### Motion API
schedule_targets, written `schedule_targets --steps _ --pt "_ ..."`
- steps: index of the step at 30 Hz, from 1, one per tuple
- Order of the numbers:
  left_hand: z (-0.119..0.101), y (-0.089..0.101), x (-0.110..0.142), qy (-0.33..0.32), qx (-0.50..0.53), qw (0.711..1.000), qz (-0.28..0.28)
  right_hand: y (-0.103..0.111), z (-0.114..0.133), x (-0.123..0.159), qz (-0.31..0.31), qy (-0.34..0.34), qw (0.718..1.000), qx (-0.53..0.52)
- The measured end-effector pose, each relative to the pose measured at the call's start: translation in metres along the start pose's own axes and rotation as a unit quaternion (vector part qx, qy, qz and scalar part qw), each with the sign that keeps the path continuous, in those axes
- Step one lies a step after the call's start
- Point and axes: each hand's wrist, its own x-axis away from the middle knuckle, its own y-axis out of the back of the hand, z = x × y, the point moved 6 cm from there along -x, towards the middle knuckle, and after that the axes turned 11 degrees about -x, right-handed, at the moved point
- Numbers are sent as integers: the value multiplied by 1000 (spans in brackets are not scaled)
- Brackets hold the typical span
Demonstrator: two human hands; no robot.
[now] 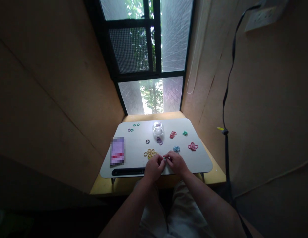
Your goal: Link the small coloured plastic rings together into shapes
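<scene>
My left hand (154, 166) and my right hand (177, 162) are held close together over the near edge of a white lap table (134, 145). Fingers of both are pinched around a tiny pale object (165, 159), too small to make out. Just beyond my left hand lies a pile of yellow rings (151, 153) that look like hair ties. Light blue rings (176, 149) sit beyond my right hand. Purple rings (159, 141) and a single dark ring (147, 141) lie farther off.
A clear round jar (158, 131) stands near the table's back. Red rings (173, 134), pink rings (193, 146) and green rings (185, 133) lie to the right. At left is a blurred purple packet (117, 150). A black slot (127, 171) runs along the front. A cord (227, 155) hangs at right.
</scene>
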Motion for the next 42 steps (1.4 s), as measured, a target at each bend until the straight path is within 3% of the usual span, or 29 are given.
schedule_targets --steps 16,28,37,42 --pt "1 -4 1 -39 -8 998 40 2 -3 -1 -38 -28 999 19" --pt "2 -5 -2 -28 -7 999 46 1 -4 -1 -18 -35 999 21" --pt "8 -7 -4 -59 43 993 97 0 -5 0 -23 -56 998 33" --pt "5 -7 -4 -39 10 996 79 0 -5 1 -13 -46 998 31"
